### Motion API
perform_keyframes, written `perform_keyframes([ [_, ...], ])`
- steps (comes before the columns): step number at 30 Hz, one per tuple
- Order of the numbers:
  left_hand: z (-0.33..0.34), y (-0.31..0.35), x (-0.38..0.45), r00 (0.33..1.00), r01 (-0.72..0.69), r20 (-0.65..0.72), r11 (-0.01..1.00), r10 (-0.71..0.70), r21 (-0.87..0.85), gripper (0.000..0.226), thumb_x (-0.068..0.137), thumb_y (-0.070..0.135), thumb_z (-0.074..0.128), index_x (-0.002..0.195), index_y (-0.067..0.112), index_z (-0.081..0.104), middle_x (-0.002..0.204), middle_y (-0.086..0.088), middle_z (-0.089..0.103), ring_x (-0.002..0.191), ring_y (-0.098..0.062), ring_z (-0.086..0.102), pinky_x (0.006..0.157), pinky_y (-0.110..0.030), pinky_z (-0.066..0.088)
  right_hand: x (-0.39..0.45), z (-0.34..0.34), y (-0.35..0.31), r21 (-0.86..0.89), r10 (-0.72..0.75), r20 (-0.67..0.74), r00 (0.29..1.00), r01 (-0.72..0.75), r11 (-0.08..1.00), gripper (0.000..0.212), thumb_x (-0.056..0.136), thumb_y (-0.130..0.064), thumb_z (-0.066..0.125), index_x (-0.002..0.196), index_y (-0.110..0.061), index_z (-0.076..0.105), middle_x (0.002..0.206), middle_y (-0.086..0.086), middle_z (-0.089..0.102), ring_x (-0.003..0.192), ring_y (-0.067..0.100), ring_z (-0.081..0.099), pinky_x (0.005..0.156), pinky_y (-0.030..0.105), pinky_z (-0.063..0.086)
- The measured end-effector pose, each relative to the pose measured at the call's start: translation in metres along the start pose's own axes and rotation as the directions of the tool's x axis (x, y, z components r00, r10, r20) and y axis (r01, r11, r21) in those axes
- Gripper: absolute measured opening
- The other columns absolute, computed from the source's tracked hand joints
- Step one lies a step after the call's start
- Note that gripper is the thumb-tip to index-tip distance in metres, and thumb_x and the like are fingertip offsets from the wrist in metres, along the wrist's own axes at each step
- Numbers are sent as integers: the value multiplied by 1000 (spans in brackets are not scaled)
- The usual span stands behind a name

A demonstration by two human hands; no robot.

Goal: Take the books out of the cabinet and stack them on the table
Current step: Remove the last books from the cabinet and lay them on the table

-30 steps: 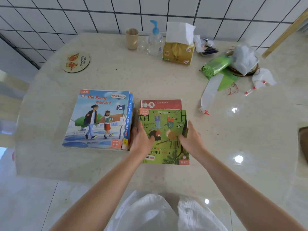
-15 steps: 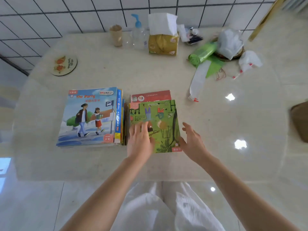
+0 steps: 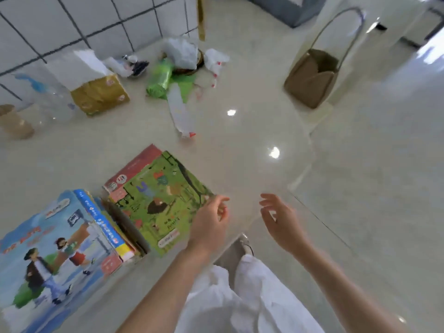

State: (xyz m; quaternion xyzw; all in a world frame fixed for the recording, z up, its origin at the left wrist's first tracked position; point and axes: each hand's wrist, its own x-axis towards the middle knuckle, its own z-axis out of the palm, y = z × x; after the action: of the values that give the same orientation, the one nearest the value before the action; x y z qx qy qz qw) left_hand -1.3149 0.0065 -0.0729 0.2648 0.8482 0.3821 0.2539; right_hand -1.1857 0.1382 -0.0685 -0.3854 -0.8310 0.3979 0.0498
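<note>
Green-covered and lying flat, the top book point(image 3: 163, 200) rests on a red-edged book point(image 3: 134, 167) on the pale stone bench point(image 3: 240, 164), just beside a taller stack topped by a blue picture book point(image 3: 55, 248). We judge the placing of this book to be finished, with neither hand holding it; no cabinet shows in this view, so we cannot say how many books are left to fetch. Our left hand point(image 3: 209, 224) hangs over the near right corner of the green book, fingers loosely curled with nothing in them; whether it touches the cover we cannot tell. Our right hand point(image 3: 278, 219) is in the air beyond the bench edge, above the floor, its grip apart, with fingers spread and relaxed. Both forearms reach forward from the bottom of the view over white trousers point(image 3: 240, 296). Next, we think, comes a turn to the cabinet for another book, with both hands free to take it.
</note>
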Motion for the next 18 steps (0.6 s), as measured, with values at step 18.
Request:
perform_keyframes([
  [18,153,66,-105,464,-533,849,845,253,40,16,89,12,62,101,22,67,82,6,71,66,-6,62,73,-26,51,-285,-28,114,354,603,-405,687,-491,796,25,91,-9,55,114,-11,62,93,-3,69,87,12,66,82,36,55],
])
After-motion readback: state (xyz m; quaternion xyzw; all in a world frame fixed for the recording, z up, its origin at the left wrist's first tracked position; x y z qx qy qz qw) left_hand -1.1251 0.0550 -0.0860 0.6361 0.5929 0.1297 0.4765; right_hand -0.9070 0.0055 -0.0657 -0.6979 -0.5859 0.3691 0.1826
